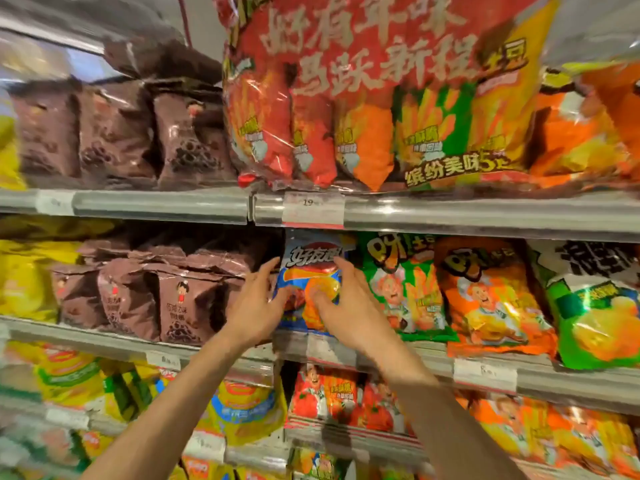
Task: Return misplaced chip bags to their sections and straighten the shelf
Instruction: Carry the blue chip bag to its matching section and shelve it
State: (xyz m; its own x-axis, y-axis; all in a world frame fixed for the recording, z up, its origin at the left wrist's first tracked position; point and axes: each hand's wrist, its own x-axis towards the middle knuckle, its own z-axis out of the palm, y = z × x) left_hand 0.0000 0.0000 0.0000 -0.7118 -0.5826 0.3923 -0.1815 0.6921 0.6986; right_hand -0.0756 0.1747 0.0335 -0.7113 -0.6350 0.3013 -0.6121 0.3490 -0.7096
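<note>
Grocery shelving filled the whole view, grey metal tiers with price strips running left to right, each tier packed with snack bags.

On the middle shelf a blue chip bag stood upright at the front edge, its long axis vertical, printed face toward the camera and its top seam tucked just under the price label of the tier above. It sat between the brown bags on its left and a green bag on its right, touching or nearly touching both.

Both hands were on that blue bag. The left hand lay along its left edge with fingers spread and curved, thumb toward the front panel. The right hand pressed flat on the face of the bag, fingers splayed over the orange chip picture, thumb toward the top right corner. Neither hand was closed into a fist; whether either truly pinched the bag could not be told.

Right of the green bag stood an orange bag, then a green-and-white bag. Above, a large red multipack in clear wrap held several smaller packs side by side, next to more brown bags. Yellow bags lined the far left.
</note>
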